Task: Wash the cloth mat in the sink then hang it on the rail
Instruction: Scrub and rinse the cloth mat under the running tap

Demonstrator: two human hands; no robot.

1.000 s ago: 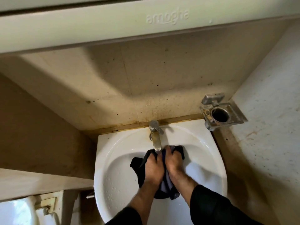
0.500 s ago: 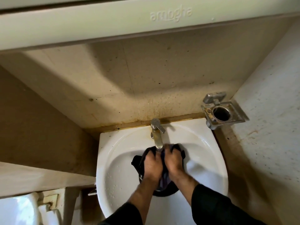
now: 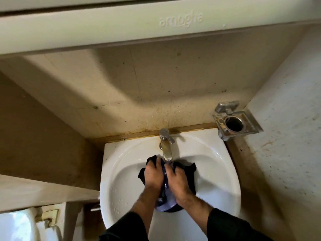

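Looks like we're mid-wash: both hands, left [image 3: 153, 174] and right [image 3: 177, 180], clutch the mat [image 3: 188, 173] under the tap [image 3: 165, 148] in the sink [image 3: 121, 180], hanging not yet done.

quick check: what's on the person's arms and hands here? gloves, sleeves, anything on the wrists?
No gloves: the left hand and right hand are bare. Both arms wear dark, apparently black, long sleeves pushed back so the forearms are uncovered. No watch, ring or band shows on either wrist.
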